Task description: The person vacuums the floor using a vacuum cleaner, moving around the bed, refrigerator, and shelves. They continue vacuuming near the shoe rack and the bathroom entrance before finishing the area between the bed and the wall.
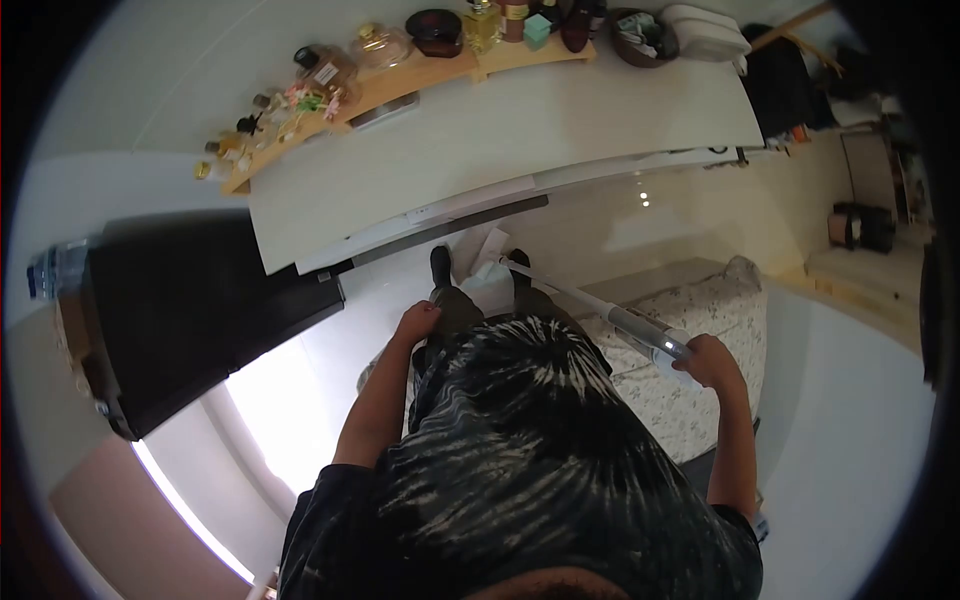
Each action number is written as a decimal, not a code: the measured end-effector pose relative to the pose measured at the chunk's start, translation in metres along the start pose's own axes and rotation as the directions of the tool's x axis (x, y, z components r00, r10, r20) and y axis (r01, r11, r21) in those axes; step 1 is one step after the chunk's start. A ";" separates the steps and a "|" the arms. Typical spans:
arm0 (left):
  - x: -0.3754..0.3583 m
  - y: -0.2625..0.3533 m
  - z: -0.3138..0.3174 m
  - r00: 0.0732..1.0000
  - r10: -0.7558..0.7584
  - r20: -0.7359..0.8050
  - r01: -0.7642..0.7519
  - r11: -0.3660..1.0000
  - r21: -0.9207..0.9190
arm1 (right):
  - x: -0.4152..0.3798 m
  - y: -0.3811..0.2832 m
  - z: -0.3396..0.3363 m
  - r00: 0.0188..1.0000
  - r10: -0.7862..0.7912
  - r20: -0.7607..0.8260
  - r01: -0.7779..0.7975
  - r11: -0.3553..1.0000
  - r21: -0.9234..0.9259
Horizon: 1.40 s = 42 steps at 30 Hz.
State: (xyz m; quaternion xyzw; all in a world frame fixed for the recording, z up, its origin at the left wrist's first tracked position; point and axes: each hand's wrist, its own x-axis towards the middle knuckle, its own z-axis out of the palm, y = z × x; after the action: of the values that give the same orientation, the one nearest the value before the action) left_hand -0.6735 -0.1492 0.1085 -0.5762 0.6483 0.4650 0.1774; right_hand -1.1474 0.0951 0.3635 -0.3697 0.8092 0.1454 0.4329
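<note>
A white and grey stick vacuum [640,325] slants from my right side down toward the floor between my feet. Its handle is in my right hand [708,362], whose fingers are wrapped round it. The tube's lower end reaches a pale floor head [490,247] between my dark shoes. Against my trouser leg, near the thigh, rests my left hand [420,320] with its fingers curled; what they hold, if anything, is hidden. A pale blue-green item [490,273] lies between my legs, too small to name.
Ahead stands a white table [500,145] with a wooden shelf [400,92] of perfume bottles and a dark bowl [643,38]. A black cabinet [190,300] is at the left. A bed with floral cover [735,330] is at my right.
</note>
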 end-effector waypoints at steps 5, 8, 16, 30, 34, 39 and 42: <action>0.040 -0.001 -0.037 0.989 0.107 0.103 -0.110 0.994 0.020 | -0.031 -0.028 0.027 0.994 0.113 -0.003 -0.111 0.983 0.147; 0.067 -0.010 -0.064 0.969 0.131 0.209 -0.145 0.988 0.056 | -0.058 -0.069 0.037 0.935 0.332 0.125 -0.354 0.896 0.267; 0.148 -0.080 -0.130 0.926 0.196 0.321 -0.300 0.901 0.314 | -0.121 -0.143 0.121 0.815 0.536 0.220 -0.548 0.590 0.593; 0.175 -0.070 -0.147 0.679 0.225 0.698 -0.516 0.824 0.236 | -0.161 -0.304 0.293 0.647 0.563 0.515 -0.254 -0.477 0.841; 0.185 -0.063 -0.137 0.757 0.161 0.633 -0.375 0.901 0.219 | -0.149 -0.320 0.296 0.617 0.548 0.565 -0.189 -0.593 0.782; 0.184 -0.049 -0.121 0.784 0.229 0.577 -0.401 0.897 0.188 | -0.126 -0.328 0.303 0.622 0.561 0.546 -0.094 -0.639 0.764; 0.177 -0.029 -0.122 0.765 0.255 0.591 -0.449 0.870 0.206 | -0.108 -0.324 0.304 0.638 0.569 0.519 -0.078 -0.622 0.779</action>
State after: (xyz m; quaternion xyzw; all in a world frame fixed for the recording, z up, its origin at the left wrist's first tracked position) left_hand -0.6585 -0.3478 0.0227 -0.2464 0.7373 0.5170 0.3582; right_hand -0.6949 0.0933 0.3015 0.4988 0.6595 -0.4791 0.2945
